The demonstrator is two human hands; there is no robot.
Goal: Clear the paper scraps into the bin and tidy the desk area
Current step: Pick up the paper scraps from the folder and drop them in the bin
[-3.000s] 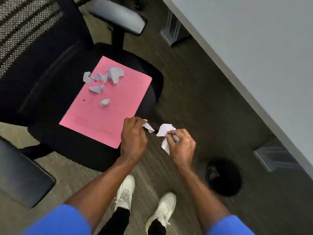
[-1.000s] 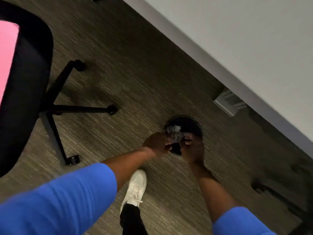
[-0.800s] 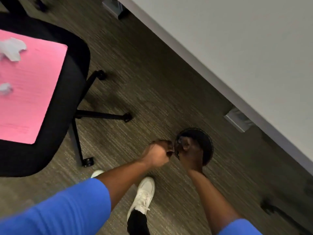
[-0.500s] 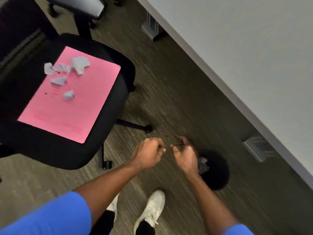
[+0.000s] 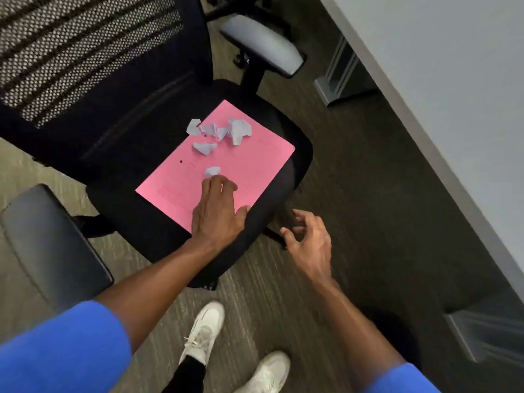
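A pink sheet (image 5: 241, 168) lies on the black seat of an office chair (image 5: 127, 211). Several pale torn paper scraps (image 5: 224, 131) sit on the sheet's far end, and one small scrap (image 5: 212, 171) lies apart nearer me. My left hand (image 5: 217, 211) reaches over the sheet with fingers spread, its fingertips touching that small scrap. My right hand (image 5: 309, 239) hovers open and empty off the seat's right edge above the floor. The black bin (image 5: 397, 333) is mostly hidden behind my right forearm at the lower right.
A grey desk top (image 5: 453, 80) runs along the right side, with its metal feet (image 5: 337, 80) on the dark carpet. The chair's mesh back (image 5: 71, 52) and two armrests (image 5: 263, 49) frame the seat. My white shoes (image 5: 204, 333) stand below the chair.
Both hands dropped their scraps into the bin and came away empty. The view swung back to the chair, and my left hand has reached onto the pink sheet.
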